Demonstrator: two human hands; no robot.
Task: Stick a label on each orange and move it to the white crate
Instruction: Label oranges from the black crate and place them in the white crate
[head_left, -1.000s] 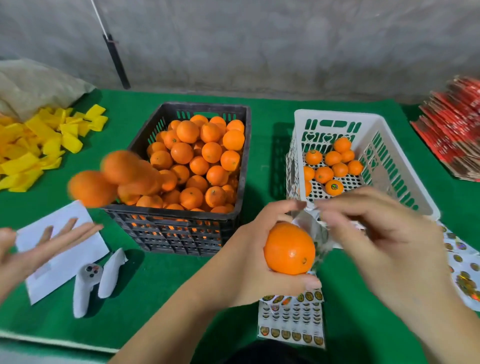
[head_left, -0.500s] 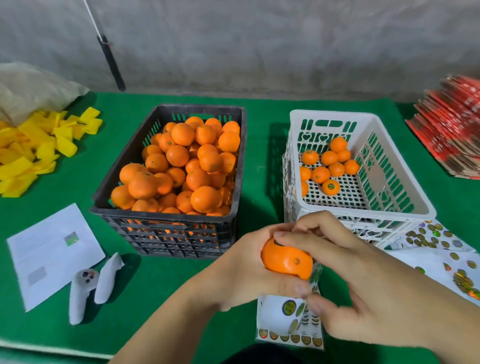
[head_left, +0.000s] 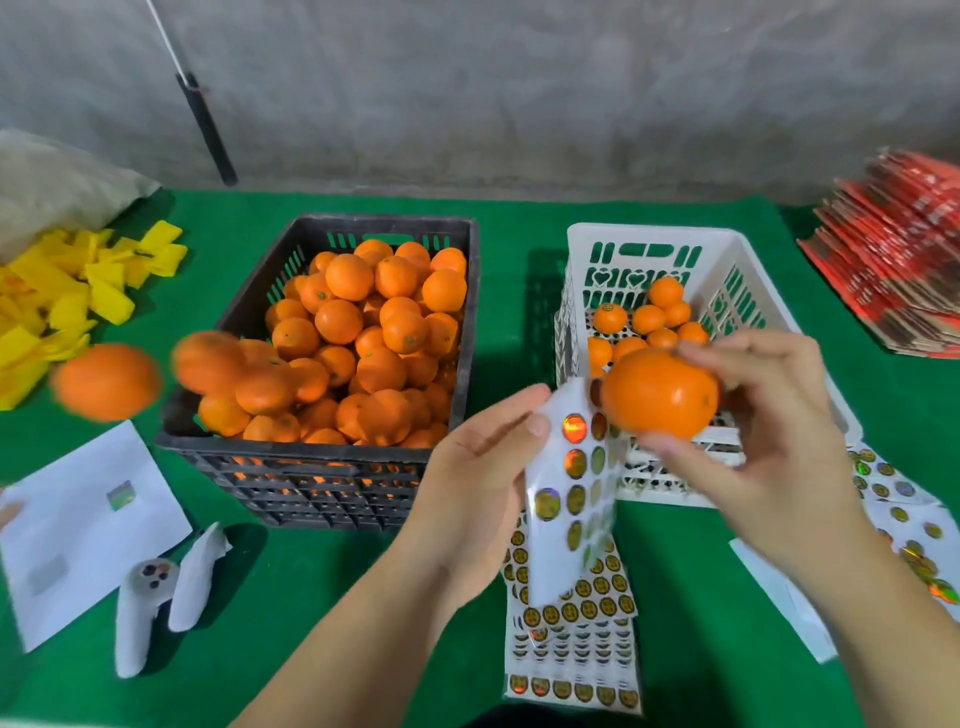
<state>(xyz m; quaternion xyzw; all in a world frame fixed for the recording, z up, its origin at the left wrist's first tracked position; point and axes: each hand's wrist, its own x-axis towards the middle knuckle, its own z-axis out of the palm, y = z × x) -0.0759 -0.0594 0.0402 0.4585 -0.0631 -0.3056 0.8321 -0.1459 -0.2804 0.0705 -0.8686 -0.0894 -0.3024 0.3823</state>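
Two oranges (head_left: 106, 381) near the table's left edge are motion-blurred; the red stack (head_left: 904, 260) is cut off right.

Counter (head_left: 519, 218) covered in plain green cloth. Black crate (head_left: 317, 470), lattice walls, filled with orange fruit (head_left: 363, 332). White crate (head_left: 649, 236), slot and heart cut-outs. Held orange (head_left: 660, 392) bright orange, a small dark speck on it. Label sheet (head_left: 569, 499) white with rows of round gold, holographic stickers. Yellow scraps (head_left: 78, 291) far left; red stack (head_left: 898, 249) far right; white paper (head_left: 88, 525).
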